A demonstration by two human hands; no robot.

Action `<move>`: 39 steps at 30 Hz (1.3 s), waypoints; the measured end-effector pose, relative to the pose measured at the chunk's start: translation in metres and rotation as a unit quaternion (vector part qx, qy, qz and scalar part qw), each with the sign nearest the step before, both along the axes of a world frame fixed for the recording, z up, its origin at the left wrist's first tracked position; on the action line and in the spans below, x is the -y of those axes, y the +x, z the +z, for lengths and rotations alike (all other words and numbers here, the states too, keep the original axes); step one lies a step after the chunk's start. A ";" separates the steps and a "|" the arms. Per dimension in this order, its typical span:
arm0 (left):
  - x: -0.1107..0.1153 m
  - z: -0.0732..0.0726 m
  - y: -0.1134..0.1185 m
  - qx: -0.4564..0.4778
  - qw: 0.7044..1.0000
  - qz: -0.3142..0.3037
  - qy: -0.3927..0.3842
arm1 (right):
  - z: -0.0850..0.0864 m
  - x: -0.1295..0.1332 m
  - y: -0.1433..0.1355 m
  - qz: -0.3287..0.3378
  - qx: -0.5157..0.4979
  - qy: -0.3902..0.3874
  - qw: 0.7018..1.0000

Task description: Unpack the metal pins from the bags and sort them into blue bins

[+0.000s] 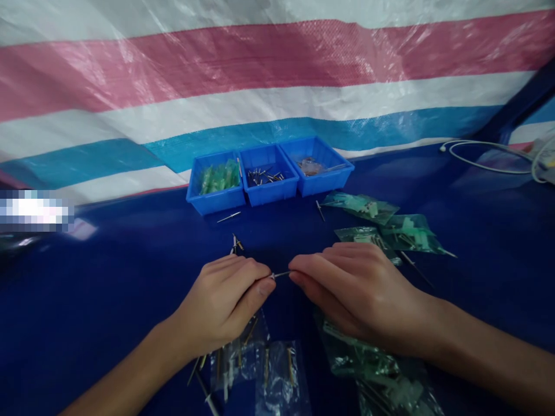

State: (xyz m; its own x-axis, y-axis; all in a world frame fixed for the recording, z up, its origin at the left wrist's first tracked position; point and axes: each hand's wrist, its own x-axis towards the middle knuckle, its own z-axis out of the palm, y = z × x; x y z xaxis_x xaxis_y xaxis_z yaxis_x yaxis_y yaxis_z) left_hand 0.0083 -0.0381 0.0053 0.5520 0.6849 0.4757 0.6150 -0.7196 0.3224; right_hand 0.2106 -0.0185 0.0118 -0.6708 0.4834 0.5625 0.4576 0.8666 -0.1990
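A thin metal blind rivet [281, 274] spans the gap between my two hands, lying roughly level above the blue table. My left hand [232, 294] pinches its flanged end between thumb and forefinger. The thin pin's other end is pinched by my right hand [355, 283], whose fingertips hide the tip. Just beyond my left hand lie a few loose rivets [236, 242]. Clear plastic bags [277, 375] with brass-coloured and silver pins lie below the hands. Green-tinted bags [368, 358] of small parts sit under and beside my right forearm.
Three blue bins stand at the back: one with green bags [217, 205], one with loose rivets [273, 193], one with clear bags [325, 182]. More green bags [410, 234] lie at right, with single rivets [229, 217] nearby. A white cable [485, 167] curls at far right.
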 end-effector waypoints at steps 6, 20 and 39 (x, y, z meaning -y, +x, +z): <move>-0.001 0.001 0.001 -0.011 1.000 0.008 0.002 | 0.001 -0.001 0.001 -0.012 -0.015 0.004 1.000; 0.001 0.007 0.002 -0.018 1.000 -0.008 0.000 | 0.005 -0.046 -0.009 -0.172 -0.068 0.037 0.982; 0.003 0.002 -0.001 -0.008 1.000 -0.012 -0.005 | -0.002 -0.059 -0.024 -0.147 0.125 -0.003 0.981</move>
